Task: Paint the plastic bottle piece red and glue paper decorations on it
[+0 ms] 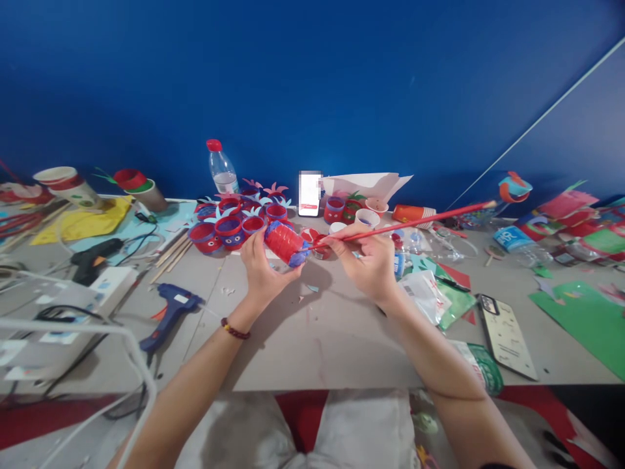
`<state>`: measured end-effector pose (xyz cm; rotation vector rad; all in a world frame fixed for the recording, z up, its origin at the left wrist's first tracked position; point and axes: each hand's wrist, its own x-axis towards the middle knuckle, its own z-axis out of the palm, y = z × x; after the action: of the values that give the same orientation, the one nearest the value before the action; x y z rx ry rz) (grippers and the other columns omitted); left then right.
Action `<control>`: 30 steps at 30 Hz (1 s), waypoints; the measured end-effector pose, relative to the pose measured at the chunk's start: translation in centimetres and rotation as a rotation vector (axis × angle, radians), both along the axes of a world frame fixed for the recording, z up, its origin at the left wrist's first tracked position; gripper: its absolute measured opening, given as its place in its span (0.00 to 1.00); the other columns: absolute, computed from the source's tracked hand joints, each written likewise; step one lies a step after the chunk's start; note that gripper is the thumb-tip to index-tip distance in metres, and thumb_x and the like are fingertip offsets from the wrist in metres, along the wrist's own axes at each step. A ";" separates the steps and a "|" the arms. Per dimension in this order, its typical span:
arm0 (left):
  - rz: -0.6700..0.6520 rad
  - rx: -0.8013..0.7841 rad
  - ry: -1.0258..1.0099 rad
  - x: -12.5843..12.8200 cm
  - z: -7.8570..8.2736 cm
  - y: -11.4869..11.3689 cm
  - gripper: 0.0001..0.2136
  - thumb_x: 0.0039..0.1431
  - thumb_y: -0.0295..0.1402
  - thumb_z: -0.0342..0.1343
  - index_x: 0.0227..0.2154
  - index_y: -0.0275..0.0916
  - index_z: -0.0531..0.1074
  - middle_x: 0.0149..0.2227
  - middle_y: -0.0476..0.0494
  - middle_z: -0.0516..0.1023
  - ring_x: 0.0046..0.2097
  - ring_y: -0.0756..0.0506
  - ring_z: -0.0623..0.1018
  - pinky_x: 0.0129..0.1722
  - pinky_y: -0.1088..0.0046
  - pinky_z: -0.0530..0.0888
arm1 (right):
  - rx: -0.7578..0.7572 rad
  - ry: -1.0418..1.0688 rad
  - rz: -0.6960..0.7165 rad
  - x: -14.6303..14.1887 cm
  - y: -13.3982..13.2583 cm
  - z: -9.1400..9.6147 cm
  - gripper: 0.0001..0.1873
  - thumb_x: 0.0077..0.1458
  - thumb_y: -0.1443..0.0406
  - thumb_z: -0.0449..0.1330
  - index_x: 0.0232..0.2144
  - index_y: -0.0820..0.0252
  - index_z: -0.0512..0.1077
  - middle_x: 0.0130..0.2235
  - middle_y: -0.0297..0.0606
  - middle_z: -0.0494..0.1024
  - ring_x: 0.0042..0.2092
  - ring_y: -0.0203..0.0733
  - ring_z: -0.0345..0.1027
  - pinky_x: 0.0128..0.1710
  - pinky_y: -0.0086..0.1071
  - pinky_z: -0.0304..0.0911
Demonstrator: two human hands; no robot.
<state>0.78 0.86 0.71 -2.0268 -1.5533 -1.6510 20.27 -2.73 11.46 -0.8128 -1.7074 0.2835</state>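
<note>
A painted paper cup [283, 242], red in the middle with blue at both ends, lies tilted in my left hand [261, 268], whose thumb and fingers are wrapped round it. My right hand [367, 264] pinches a long red paintbrush [424, 218]. The brush's tip meets the blue right end of the cup, and its handle slants up to the right. Just behind my left hand stand several red and blue cups [229, 232] with eyes and leaf-shaped paper tops. Beyond my right hand is a white cup [367, 219] with blue inside.
A blue glue gun [170, 312] and a white power strip [88, 319] with cables lie left. A plastic bottle [222, 170] and a lit phone [309, 195] stand at the back wall. Another phone [505, 335], plastic packets [432, 296] and green paper [586, 326] lie right.
</note>
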 end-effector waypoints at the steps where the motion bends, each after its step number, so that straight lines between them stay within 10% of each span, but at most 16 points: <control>1: -0.002 -0.006 0.000 0.0 0.0 0.0 0.49 0.36 0.45 0.71 0.61 0.39 0.54 0.56 0.31 0.65 0.58 0.31 0.67 0.59 0.49 0.64 | -0.008 0.033 0.003 0.2 0.1 0.2 0.06 0.60 0.63 0.61 0.30 0.55 0.74 0.31 0.33 0.80 0.31 0.37 0.77 0.29 0.30 0.76; 14: -0.081 -0.087 -0.083 -0.2 -0.5 0.3 0.47 0.40 0.43 0.69 0.63 0.41 0.53 0.59 0.31 0.63 0.61 0.30 0.65 0.59 0.44 0.64 | -0.215 -0.060 -0.098 5.5 7.8 -3.6 0.08 0.57 0.62 0.62 0.29 0.60 0.74 0.30 0.36 0.78 0.32 0.41 0.76 0.34 0.34 0.71; 30: -0.074 -0.004 -0.077 -0.2 -0.7 0.3 0.51 0.41 0.43 0.69 0.65 0.40 0.46 0.63 0.28 0.58 0.64 0.30 0.62 0.61 0.46 0.64 | -0.183 -0.238 -0.074 4.1 9.5 -7.1 0.09 0.57 0.65 0.57 0.28 0.59 0.75 0.32 0.38 0.80 0.35 0.43 0.74 0.40 0.35 0.68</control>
<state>0.61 1.18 0.01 -2.0699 -1.5238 -1.7730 24.36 6.79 4.35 -1.0771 -1.8870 0.3055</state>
